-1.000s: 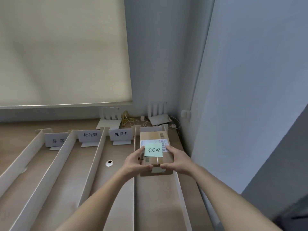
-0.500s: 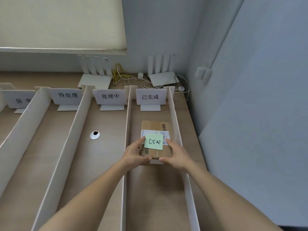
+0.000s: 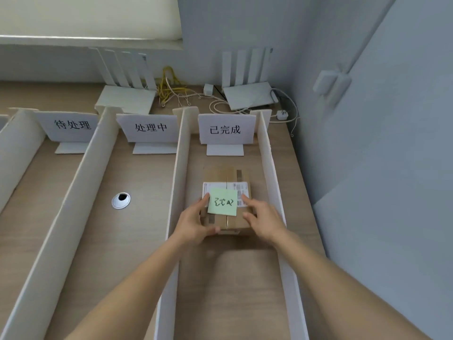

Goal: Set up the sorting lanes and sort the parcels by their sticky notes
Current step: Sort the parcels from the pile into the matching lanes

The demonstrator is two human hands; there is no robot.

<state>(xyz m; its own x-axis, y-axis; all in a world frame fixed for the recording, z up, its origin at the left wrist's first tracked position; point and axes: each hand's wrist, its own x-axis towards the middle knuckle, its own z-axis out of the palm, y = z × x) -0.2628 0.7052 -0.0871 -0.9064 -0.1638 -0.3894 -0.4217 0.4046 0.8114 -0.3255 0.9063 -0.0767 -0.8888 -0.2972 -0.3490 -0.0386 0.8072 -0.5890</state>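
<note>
Head view, parcel (image 3: 226, 200) in rightmost lane (image 3: 268, 153), left grip (image 3: 193, 223) holding it, right grip (image 3: 263, 220) relaxed.

I have only one view, from the camera on my head, which looks forward and steeply down over my forearms. It sits close above the light brown wooden desk (image 3: 137, 182). It faces the grey corner wall (image 3: 245, 23) behind.
</note>
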